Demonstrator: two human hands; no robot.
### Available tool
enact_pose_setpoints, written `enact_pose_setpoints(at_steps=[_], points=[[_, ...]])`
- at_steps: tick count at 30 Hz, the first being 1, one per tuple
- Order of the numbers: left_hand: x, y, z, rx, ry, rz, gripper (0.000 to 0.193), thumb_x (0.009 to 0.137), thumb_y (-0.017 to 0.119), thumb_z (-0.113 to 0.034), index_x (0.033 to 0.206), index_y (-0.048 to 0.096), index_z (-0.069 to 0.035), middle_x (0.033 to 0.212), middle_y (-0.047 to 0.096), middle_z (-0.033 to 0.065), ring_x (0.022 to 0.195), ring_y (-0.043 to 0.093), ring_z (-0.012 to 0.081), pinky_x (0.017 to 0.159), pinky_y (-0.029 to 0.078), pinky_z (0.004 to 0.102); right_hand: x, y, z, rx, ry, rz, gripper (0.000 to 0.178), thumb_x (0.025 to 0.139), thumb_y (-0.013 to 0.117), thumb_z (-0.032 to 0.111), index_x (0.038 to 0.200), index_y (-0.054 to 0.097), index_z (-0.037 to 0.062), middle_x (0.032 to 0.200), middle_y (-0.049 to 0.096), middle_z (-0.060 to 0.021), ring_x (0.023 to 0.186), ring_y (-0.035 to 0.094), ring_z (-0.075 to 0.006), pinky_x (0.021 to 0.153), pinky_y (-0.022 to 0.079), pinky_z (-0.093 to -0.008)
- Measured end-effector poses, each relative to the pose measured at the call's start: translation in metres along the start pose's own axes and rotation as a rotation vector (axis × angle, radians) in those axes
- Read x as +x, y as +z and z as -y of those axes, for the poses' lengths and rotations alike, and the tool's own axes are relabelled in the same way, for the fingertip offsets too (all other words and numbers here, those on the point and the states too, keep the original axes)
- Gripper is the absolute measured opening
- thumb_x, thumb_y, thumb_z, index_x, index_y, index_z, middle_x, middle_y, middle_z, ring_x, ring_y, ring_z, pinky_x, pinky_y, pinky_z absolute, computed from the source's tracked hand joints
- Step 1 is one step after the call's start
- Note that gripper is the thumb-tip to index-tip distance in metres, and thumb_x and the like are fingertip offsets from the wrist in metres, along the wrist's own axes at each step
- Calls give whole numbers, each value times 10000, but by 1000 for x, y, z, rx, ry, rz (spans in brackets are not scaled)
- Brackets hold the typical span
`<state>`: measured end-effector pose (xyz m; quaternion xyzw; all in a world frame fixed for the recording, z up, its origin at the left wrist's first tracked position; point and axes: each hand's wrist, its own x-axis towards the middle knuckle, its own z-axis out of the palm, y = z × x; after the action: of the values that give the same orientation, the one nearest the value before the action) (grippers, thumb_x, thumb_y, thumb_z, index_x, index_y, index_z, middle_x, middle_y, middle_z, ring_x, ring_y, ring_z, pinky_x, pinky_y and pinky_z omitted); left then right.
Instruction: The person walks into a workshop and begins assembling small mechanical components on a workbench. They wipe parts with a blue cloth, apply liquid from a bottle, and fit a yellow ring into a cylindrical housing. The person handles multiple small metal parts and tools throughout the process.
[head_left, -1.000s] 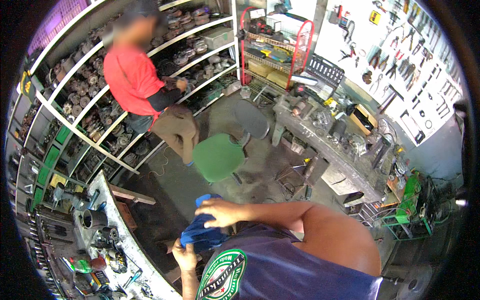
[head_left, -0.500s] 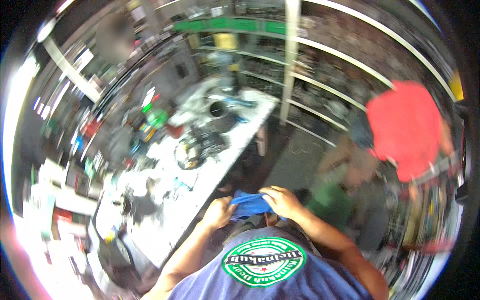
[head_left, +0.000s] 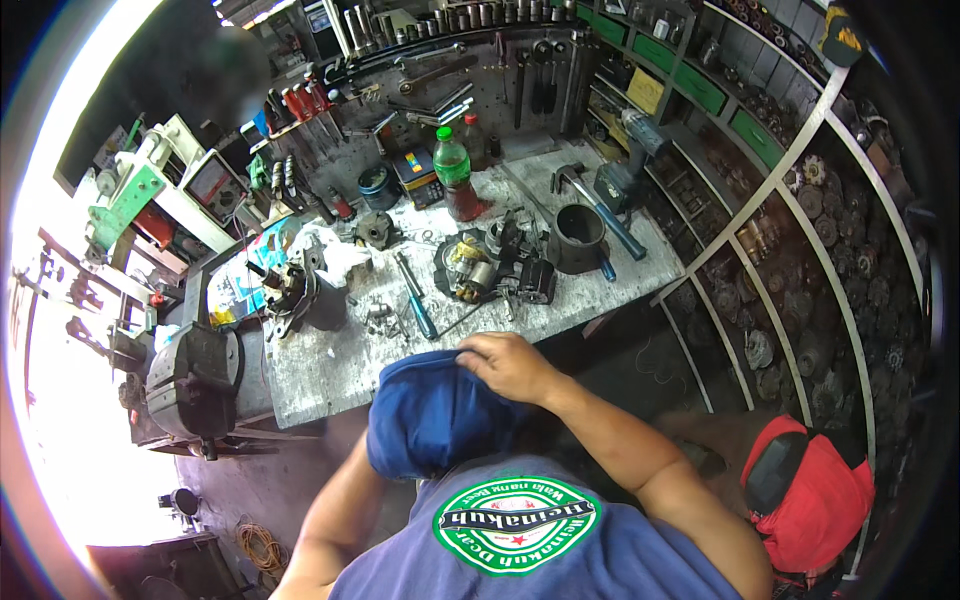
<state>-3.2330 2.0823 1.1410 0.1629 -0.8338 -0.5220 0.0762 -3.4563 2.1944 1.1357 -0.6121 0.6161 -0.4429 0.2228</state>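
Observation:
A dark blue cloth with a stitched edge hangs bunched in front of my chest, above the workbench's near edge. My right hand pinches its top right edge between thumb and fingers. My left forearm runs up behind the cloth, which hides my left hand; its fingers do not show. Beyond the cloth, a screwdriver with a blue handle and several small metal parts lie on the worn workbench.
The bench also carries a dismantled motor part, a dark metal cylinder, a hammer, a cordless drill and a green-capped bottle. A vise stands left. Part-filled shelves and a red cloth item are right.
My view has swung toward the bench and sharpened. The cloth, earlier stretched between both hands, now hangs fuller and further left. My left hand has gone out of sight behind it.

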Motion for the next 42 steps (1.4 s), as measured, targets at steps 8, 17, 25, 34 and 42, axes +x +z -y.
enact_pose_setpoints(at_steps=[8,17,25,34,42], points=[[0,-78,-83,603,495,-513,207,900,739,-157,1080,759,-55,1033,764,156,930,746,321,905,581,443,30,-28,-76,-44,497,-152,651,973,863,289,1491,608,-10,1068,750,-197,849,755,-312,826,631,-426],[28,-97,-40,744,326,-565,242,855,759,-191,1051,743,-51,1037,749,167,942,734,338,923,576,462,186,-78,-176,-566,696,-280,829,1008,739,549,1460,563,-123,1182,758,-382,1115,767,-498,1002,606,-531],[21,-52,-53,782,169,-658,278,814,777,-221,1026,729,-47,1041,737,176,951,722,353,939,572,480,184,-145,-190,87,726,-31,377,1060,705,264,1189,709,-89,768,753,-162,525,684,-206,449,531,-356],[95,-12,-30,1077,78,-552,323,769,797,-256,997,713,-43,1045,722,187,963,710,370,958,567,499,142,-113,-67,565,175,228,628,1080,712,130,1620,434,-28,1074,762,-130,739,729,-188,643,607,-328],[60,-9,30,203,-45,-978,402,1040,670,-189,1423,649,-67,1296,719,80,1208,693,236,1029,558,392,109,-26,-52,334,-329,403,682,916,817,32,1532,524,14,1145,773,-207,1024,790,-364,922,615,-419]])
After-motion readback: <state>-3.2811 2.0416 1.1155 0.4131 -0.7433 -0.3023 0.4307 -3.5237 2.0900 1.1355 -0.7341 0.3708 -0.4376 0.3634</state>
